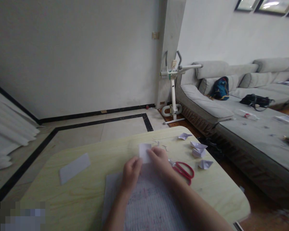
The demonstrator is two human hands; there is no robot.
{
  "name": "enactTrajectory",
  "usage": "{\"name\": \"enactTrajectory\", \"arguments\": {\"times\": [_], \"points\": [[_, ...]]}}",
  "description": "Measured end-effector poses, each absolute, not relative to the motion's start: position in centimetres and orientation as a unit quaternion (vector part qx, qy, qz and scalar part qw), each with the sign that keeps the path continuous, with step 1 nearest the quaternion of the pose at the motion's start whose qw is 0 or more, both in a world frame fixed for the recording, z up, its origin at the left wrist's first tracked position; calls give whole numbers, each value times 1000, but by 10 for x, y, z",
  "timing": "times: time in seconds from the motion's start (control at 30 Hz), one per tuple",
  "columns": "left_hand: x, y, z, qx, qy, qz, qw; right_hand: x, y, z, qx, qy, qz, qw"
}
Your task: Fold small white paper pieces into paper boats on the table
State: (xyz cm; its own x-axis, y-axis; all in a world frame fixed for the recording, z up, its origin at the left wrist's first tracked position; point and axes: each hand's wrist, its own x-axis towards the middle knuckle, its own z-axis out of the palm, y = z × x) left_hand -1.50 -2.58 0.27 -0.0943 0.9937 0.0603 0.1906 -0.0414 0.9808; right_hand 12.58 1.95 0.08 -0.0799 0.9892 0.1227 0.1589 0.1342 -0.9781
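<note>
Between my two hands, above the table, is a small piece of white paper [144, 151]. My left hand [132, 168] is closed on its lower left edge. Thumb and fingers of my right hand [160, 158] pinch its right side. Below my forearms lies a large lined sheet [146, 205] with handwriting on it. Scissors with red handles [185, 170] rest just right of my right hand, their blades partly hidden. Farther right are several folded paper boats [198, 147]. Small paper scraps [165, 148] lie beyond my right hand.
A white paper strip [74, 167] lies on the left of the pale wooden table [86, 205]. Past the table's right edge stands a grey sofa [250, 128] with a blue backpack [221, 88] and a black bag [257, 100]. A white exercise machine [173, 93] stands by the wall.
</note>
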Motion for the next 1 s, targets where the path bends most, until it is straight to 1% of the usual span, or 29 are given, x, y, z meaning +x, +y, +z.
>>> {"name": "enactTrajectory", "arguments": {"times": [0.2,0.37,0.63,1.0], "points": [[-16,-28,5,552,556,467,411,126,19,0,-483,-578,463,467],[-15,-30,5,544,535,471,443,127,21,0,-484,-563,475,473],[-18,-29,3,537,540,484,431,127,13,9,-466,-565,524,435],[-17,-29,-4,494,529,505,469,128,13,6,-461,-569,535,421]]}}
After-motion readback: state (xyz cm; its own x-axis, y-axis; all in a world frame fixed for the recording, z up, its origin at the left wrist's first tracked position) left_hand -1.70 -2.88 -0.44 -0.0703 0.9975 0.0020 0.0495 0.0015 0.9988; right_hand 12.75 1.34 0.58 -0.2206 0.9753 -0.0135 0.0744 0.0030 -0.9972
